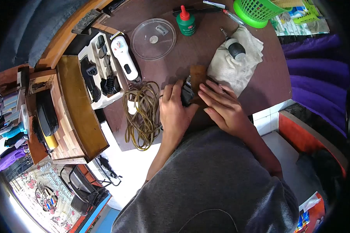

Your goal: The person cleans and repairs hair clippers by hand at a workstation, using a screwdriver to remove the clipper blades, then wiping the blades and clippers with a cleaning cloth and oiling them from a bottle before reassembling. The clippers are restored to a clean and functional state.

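Note:
My left hand [175,110] is wrapped around a black hair clipper [187,93] lying on the dark round table [268,77]. My right hand [221,106] rests flat beside it, fingers extended onto a brown piece [198,75] at the clipper's head. The clipper's body is mostly hidden under my hands. A coiled olive cord [142,114] lies just left of my left hand.
A white cloth [231,64] with a black-handled tool [235,48] lies behind my right hand. A clear lid [153,39], green bottle [186,21], green basket [256,11] and a white tray [90,52] holding a white clipper [124,58] and black combs stand around.

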Demonstrator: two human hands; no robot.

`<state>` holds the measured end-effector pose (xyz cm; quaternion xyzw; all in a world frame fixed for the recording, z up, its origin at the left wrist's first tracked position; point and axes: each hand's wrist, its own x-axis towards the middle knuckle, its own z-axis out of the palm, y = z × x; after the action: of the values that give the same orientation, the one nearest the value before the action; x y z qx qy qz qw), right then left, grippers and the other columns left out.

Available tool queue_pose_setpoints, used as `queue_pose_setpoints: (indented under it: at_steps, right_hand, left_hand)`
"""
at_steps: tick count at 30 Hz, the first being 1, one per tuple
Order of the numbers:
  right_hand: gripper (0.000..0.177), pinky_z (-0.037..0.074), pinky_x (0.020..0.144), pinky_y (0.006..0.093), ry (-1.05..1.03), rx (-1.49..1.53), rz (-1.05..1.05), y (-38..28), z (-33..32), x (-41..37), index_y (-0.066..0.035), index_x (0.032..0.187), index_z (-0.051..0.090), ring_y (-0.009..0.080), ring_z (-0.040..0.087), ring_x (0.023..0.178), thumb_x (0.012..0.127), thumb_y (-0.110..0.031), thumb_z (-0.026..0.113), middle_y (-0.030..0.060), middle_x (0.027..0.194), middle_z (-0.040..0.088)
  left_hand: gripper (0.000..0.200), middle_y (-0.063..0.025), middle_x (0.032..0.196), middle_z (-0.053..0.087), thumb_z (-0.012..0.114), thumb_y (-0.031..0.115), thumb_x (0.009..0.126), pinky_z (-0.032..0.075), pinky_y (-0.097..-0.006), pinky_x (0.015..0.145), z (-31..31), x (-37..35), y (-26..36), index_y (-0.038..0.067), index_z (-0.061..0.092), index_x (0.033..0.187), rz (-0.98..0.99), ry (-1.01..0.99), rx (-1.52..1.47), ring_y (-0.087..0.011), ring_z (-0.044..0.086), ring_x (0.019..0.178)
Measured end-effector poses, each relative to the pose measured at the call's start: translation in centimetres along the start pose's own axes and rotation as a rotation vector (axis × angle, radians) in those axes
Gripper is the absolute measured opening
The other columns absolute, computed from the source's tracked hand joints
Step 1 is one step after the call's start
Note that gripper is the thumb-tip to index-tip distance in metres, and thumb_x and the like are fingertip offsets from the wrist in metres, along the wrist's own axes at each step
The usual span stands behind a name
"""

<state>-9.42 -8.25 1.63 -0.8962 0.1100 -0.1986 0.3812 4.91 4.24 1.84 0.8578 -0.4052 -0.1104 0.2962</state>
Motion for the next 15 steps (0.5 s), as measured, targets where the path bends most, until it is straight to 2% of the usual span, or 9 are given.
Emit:
queue_pose_setpoints:
  at_steps: [2, 7, 10, 15]
  right_hand:
    - [0.042, 0.037, 0.109, 0.0442, -0.036, -0.002, 0.001, 0.4, -0.2, -0.5, -0.002, 0.133, 0.062, 0.0278, 0.051, 0.135, 0.092, -0.013, 0.066, 0.0131, 0.14, 0.059]
    - [0.042, 0.038, 0.107, 0.041, 0.042, -0.024, -0.041, 0.4, 1.2, 1.9, -0.001, 0.133, 0.06, 0.0277, 0.053, 0.133, 0.094, -0.017, 0.063, 0.0126, 0.14, 0.058]
    - [0.042, 0.039, 0.107, 0.0408, 0.021, -0.008, -0.026, 0.5, 2.0, 3.1, -0.001, 0.133, 0.06, 0.0286, 0.052, 0.134, 0.094, -0.016, 0.063, 0.0137, 0.14, 0.058]
    - [0.045, 0.042, 0.105, 0.0431, 0.052, 0.036, -0.025, 0.5, 1.3, 0.9, -0.001, 0.136, 0.057, 0.0314, 0.053, 0.132, 0.094, -0.014, 0.064, 0.0148, 0.14, 0.058]
  left_hand:
    - [0.068, -0.0172, 0.109, 0.059, 0.081, 0.014, 0.063, 0.05, -0.0475, 0.087, -0.2, 0.0, 0.0, 0.003, 0.058, 0.126, -0.018, -0.022, -0.02, -0.0401, 0.057, 0.103]
    - [0.066, -0.0177, 0.108, 0.06, 0.081, 0.016, 0.064, 0.05, -0.0466, 0.086, 0.3, 0.1, -0.3, 0.002, 0.059, 0.124, 0.023, 0.009, 0.024, -0.0391, 0.059, 0.101]
    - [0.065, -0.018, 0.107, 0.06, 0.081, 0.017, 0.065, 0.051, -0.046, 0.085, 0.5, 0.3, -0.4, 0.001, 0.059, 0.123, 0.002, 0.024, 0.005, -0.0386, 0.06, 0.099]
    - [0.064, -0.0177, 0.106, 0.06, 0.081, 0.018, 0.066, 0.051, -0.0461, 0.083, -0.2, 0.3, 0.0, 0.0, 0.059, 0.123, -0.051, -0.003, -0.03, -0.0383, 0.06, 0.098]
